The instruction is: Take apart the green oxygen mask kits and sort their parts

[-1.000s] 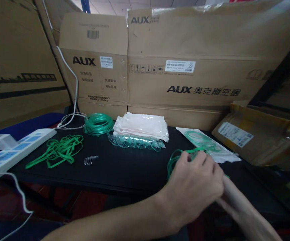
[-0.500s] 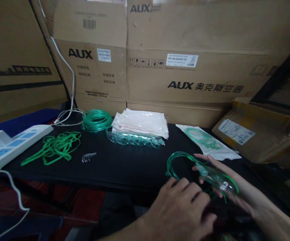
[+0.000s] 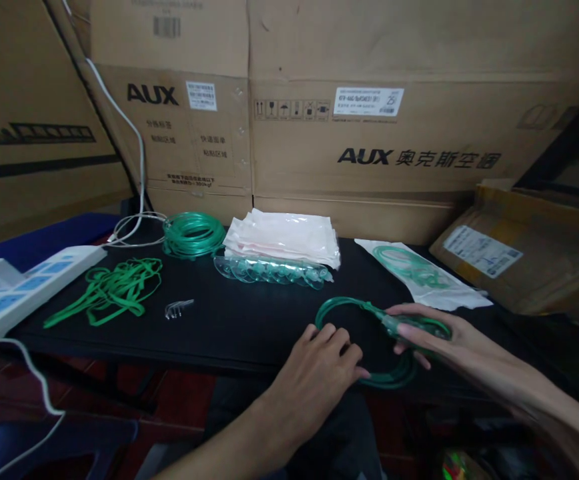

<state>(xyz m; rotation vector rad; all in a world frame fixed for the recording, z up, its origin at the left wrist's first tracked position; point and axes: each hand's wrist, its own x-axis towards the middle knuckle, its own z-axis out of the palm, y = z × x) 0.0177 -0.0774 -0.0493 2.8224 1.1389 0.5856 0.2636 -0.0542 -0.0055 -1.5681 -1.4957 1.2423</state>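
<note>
I see the green tubing coil (image 3: pixel 342 304) now lowered flat onto the black table (image 3: pixel 249 327) in front of the white pouch stack (image 3: pixel 284 237), left hand (image 3: pixel 319 363) pressing its near side with fingers together, right hand (image 3: pixel 434 333) pinching its clear mask end (image 3: pixel 393 324).

Count, black table (image 3: pixel 249 313): 3 green tube coils, 2 hands, other kinds 1 each.
Coils: loose coil (image 3: pixel 194 235) upper centre-left, held coil (image 3: pixel 389 381) lower centre, bagged coil (image 3: pixel 409 265) centre-right. Left hand (image 3: pixel 319 367), right hand (image 3: pixel 434 333). 1 strap pile (image 3: pixel 114 290), 1 bag stack (image 3: pixel 284 237), 1 clear connector (image 3: pixel 178 308), 1 pwr strip (image 3: pixel 24 293).
</note>
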